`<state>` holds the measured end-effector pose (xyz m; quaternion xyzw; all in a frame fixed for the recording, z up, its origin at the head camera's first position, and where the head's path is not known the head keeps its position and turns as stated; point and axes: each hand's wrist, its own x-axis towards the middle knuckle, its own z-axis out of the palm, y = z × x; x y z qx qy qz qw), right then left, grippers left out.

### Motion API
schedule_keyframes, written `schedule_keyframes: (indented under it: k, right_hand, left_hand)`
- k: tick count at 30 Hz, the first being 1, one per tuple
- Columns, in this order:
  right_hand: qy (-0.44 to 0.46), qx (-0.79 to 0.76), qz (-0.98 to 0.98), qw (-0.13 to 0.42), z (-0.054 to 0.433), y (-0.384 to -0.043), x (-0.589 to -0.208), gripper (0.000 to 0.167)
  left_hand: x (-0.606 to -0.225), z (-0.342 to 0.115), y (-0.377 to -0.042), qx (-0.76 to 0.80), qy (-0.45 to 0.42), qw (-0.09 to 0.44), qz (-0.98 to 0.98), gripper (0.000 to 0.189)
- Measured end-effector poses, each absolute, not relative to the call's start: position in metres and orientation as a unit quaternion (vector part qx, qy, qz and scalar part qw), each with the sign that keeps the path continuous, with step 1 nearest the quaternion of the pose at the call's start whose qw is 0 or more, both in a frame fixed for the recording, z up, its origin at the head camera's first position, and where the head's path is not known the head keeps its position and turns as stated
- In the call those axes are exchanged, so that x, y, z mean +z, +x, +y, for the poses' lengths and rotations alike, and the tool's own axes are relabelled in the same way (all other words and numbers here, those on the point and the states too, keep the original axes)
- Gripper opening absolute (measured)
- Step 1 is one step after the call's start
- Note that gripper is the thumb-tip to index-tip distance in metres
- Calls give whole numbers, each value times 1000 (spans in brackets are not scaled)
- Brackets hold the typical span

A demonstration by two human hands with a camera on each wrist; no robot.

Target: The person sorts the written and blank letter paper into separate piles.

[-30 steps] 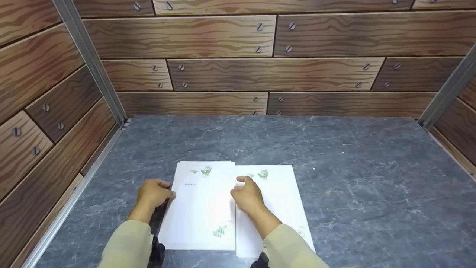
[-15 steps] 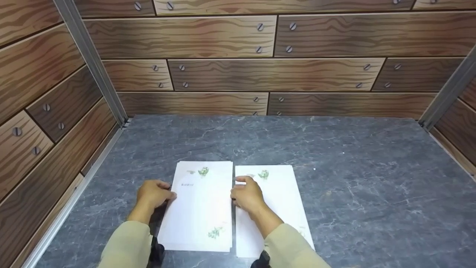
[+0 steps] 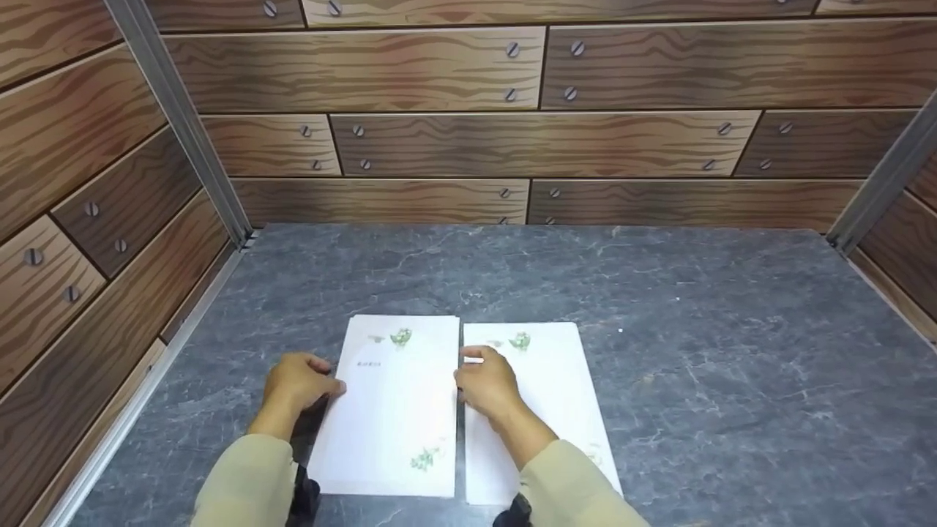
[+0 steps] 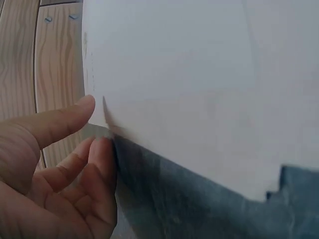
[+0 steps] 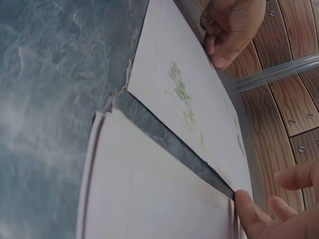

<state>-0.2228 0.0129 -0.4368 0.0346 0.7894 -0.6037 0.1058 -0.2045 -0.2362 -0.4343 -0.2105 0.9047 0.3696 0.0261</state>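
Left paper stack [image 3: 399, 402]: white, flat on the near part of the tabletop [image 3: 732, 366], left of centre. Long axis runs near to far; short ends face the wearer and the wooden wall [image 3: 432, 73]. Far end carries a green motif [image 3: 401, 337] and, just nearer, a line of print [image 3: 369, 364], too small to read; a second motif [image 3: 423, 459] sits near its near right corner.

Right paper stack [image 3: 556, 380]: just beside it, a narrow gap between, long axis also near to far; its near end sits slightly closer to the wearer. One motif [image 3: 520, 340] clear at the far end, another partly covered by the right sleeve [image 3: 571, 483].

Left hand [image 3: 296, 380]: thumb touches the left stack's left edge, fingers loosely bent beside it. Right hand [image 3: 487, 384]: over the right stack, fingertip against the left stack's right edge; fingers not wrapped round anything.

View differences: the left wrist camera shows the bent fingers below the thumb, outside the paper edge, hidden in the head view. The right wrist camera shows layering along the right stack's near edge.

Count: stacks 2, hands 2; sheets per stack cannot be read.
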Motion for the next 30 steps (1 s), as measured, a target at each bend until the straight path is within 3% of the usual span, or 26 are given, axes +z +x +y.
schedule_keyframes:
  k: [9, 15, 24, 30]
  right_hand:
    - [40, -635, 757, 146, 15, -221, -436, 48]
    - [38, -623, 769, 141, 12, -225, -442, 47]
    - [-8, -561, 824, 77, 8, -225, -446, 45]
    - [-15, -545, 837, 44, 6, -226, -450, 54]
  left_hand:
    - [-434, -238, -205, 385, -203, 39, 899, 38]
    - [-437, -240, -204, 399, -196, 34, 895, 34]
    - [-438, -244, -204, 404, -194, 37, 893, 24]
    - [-438, -245, -205, 422, -193, 38, 885, 23]
